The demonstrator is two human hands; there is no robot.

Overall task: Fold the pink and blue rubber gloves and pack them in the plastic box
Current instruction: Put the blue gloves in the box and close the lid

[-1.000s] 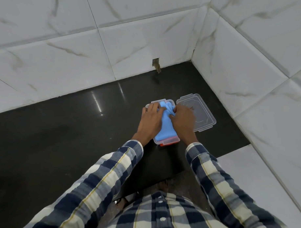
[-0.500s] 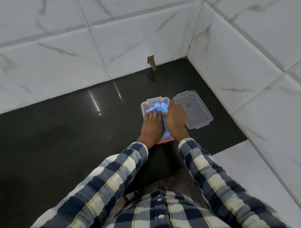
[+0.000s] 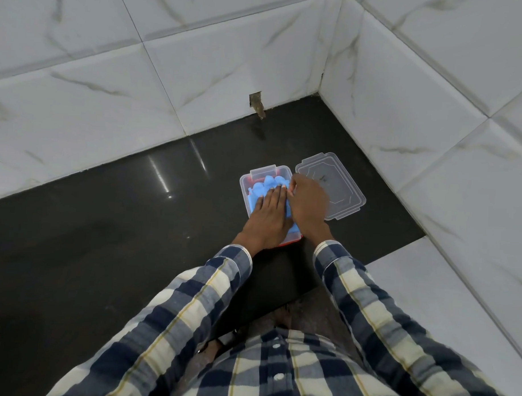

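The left hand (image 3: 268,216) is pressing flat, fingers straight, on the blue glove (image 3: 261,188) inside the plastic box (image 3: 244,191). The right hand (image 3: 308,207) is tucking its right edge; grip unclear. The lid (image 3: 340,182) is lying just right, nearer that hand.

Blue glove (image 3: 261,189), clear box (image 3: 244,187), navy-cream checked sleeves (image 3: 191,308).

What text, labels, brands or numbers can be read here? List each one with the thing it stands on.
None can be read.
Clear lid: a small dark mark near its middle, too small and blurred to read.
Plastic box, blue glove, wall tiles, checked shirt: no lettering visible.
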